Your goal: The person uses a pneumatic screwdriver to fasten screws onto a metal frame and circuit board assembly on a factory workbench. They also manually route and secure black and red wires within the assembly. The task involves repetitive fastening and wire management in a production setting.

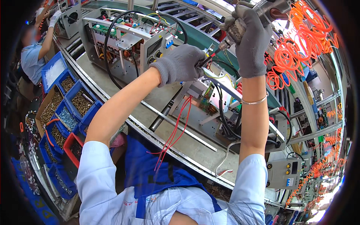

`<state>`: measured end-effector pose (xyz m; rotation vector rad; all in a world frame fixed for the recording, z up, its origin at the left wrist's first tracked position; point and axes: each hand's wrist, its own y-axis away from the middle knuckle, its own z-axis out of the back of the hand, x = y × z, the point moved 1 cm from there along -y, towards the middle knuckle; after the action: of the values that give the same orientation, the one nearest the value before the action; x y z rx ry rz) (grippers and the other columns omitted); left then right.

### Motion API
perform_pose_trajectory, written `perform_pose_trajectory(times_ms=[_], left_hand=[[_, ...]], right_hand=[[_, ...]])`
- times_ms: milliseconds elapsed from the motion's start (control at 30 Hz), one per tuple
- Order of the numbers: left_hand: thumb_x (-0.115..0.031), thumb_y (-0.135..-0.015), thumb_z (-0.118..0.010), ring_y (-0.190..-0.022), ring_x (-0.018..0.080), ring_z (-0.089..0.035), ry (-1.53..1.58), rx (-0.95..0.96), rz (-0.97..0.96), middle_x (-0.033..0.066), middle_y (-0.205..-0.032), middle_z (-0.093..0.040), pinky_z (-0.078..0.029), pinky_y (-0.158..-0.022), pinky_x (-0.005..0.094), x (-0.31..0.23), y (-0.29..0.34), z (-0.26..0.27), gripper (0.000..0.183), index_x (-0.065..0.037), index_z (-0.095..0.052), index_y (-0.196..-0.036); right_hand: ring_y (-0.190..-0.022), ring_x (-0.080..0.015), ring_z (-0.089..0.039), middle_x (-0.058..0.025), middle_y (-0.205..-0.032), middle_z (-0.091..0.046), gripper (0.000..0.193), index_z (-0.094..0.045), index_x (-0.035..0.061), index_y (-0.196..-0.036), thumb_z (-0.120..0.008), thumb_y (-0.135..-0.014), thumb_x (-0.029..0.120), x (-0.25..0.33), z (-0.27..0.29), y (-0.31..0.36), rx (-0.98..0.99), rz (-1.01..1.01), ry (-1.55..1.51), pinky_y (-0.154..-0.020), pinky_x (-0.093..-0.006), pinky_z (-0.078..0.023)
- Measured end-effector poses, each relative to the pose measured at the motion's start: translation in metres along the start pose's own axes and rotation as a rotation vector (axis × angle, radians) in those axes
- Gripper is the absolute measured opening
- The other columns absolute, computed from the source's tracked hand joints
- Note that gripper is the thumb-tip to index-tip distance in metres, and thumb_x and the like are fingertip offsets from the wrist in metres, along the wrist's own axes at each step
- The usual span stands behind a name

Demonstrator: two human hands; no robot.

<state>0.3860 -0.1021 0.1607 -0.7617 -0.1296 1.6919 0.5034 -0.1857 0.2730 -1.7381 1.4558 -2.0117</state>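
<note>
My right hand (pixel 253 45), in a grey glove, is raised and wrapped round a power screwdriver (pixel 270 11) with a metal body. Its bit points down and left toward my left hand (pixel 182 64). That hand, gloved in grey too, has its fingers closed by the bit's tip; what they pinch is hidden. Below both hands stands an open metal chassis (pixel 204 118) with circuit parts, black cables and a bar along its top. Thin red wires (pixel 174 138) hang from it over the line's near edge.
Another open machine unit (pixel 137 41) stands on the conveyor at the left. Blue bins (pixel 80 99) of screws and a red bin (pixel 73 148) lie left of me. Orange coiled hoses (pixel 300 41) hang at the right. At the far left, a co-worker (pixel 33 56) reaches toward a metal unit.
</note>
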Motion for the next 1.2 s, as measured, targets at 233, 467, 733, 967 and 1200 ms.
perform_pose_trajectory(times_ms=[233, 467, 733, 967, 1200], left_hand=[[-0.018, -0.073, -0.079, -0.063, 0.0244, -0.058, 0.029, -0.018, -0.002, 0.0134, -0.070, -0.058, -0.047, -0.061, 0.0341, -0.005, 0.000, 0.001, 0.029, -0.002, -0.061, -0.090], [-0.017, -0.076, -0.078, -0.064, 0.0181, -0.057, 0.096, 0.057, -0.007, 0.0117, -0.074, -0.061, -0.048, -0.063, 0.0314, 0.006, -0.003, -0.002, 0.028, -0.002, -0.064, -0.095], [-0.013, -0.081, -0.075, -0.074, 0.0092, -0.062, 0.411, 0.058, -0.001, 0.0071, -0.080, -0.067, -0.051, -0.069, 0.0268, 0.002, 0.000, -0.001, 0.023, 0.000, -0.066, -0.098], [-0.014, -0.085, -0.072, -0.075, 0.0082, -0.063, 0.727, -0.053, 0.230, 0.0054, -0.081, -0.069, -0.052, -0.073, 0.0250, 0.015, 0.001, -0.027, 0.017, 0.001, -0.070, -0.092], [-0.015, -0.085, -0.072, -0.071, 0.0076, -0.060, 0.692, -0.018, 0.218, 0.0035, -0.077, -0.067, -0.051, -0.070, 0.0250, 0.013, -0.002, -0.026, 0.016, 0.000, -0.069, -0.090]], right_hand=[[-0.046, -0.0109, -0.052, -0.0046, -0.063, -0.055, 0.013, -0.058, 0.0031, -0.081, -0.054, -0.087, 0.015, 0.006, 0.002, 0.002, 0.154, -0.087, -0.119, -0.040, -0.0228, -0.038], [-0.043, -0.0118, -0.051, -0.0041, -0.059, -0.052, 0.013, -0.056, 0.0041, -0.075, -0.054, -0.086, 0.012, 0.005, -0.006, -0.002, 0.015, -0.145, -0.112, -0.039, -0.0240, -0.039], [-0.047, -0.0134, -0.055, -0.0036, -0.062, -0.054, 0.011, -0.056, 0.0044, -0.073, -0.056, -0.082, 0.010, 0.005, -0.016, -0.008, 0.090, -0.111, 0.003, -0.045, -0.0271, -0.045], [-0.050, -0.0130, -0.056, -0.0027, -0.062, -0.053, 0.011, -0.057, 0.0052, -0.073, -0.056, -0.082, 0.011, 0.002, -0.019, -0.011, 0.116, -0.155, 0.002, -0.047, -0.0270, -0.047], [-0.052, -0.0126, -0.057, -0.0042, -0.065, -0.057, 0.012, -0.059, 0.0040, -0.077, -0.057, -0.082, 0.014, 0.009, -0.030, -0.009, 0.185, -0.140, 0.107, -0.049, -0.0271, -0.047]])
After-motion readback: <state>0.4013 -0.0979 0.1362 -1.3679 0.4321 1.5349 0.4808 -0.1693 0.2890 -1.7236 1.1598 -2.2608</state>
